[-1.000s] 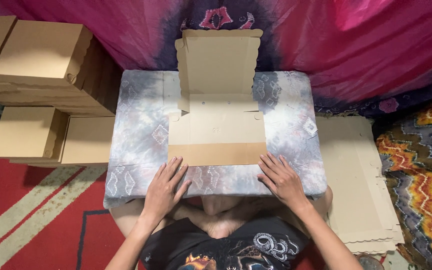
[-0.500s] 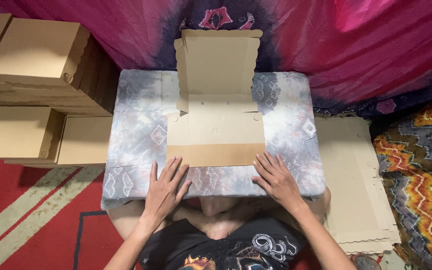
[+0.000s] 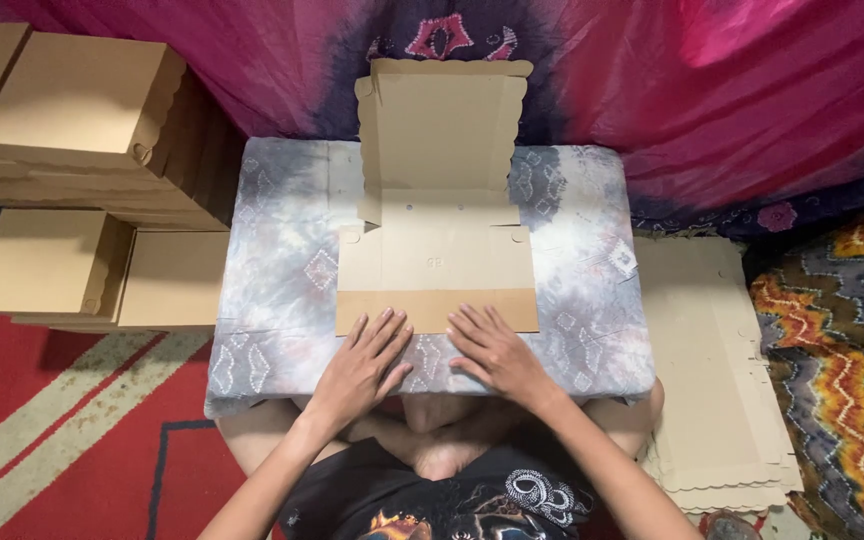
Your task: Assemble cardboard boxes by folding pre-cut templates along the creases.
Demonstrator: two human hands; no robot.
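Bare cloth on the low table lies open either side of the flat cardboard sheet, while stacked boxes wall the left edge and a pile of flat cardboard borders the right.

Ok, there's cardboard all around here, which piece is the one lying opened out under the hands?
The flat cardboard blank on the cloth-covered table, with both hands at its near edge. The boxes at the left are folded shut; the sheets at the right are stacked on the floor.

One head-worn view, steeply downward and close over the cloth-covered table and lap.
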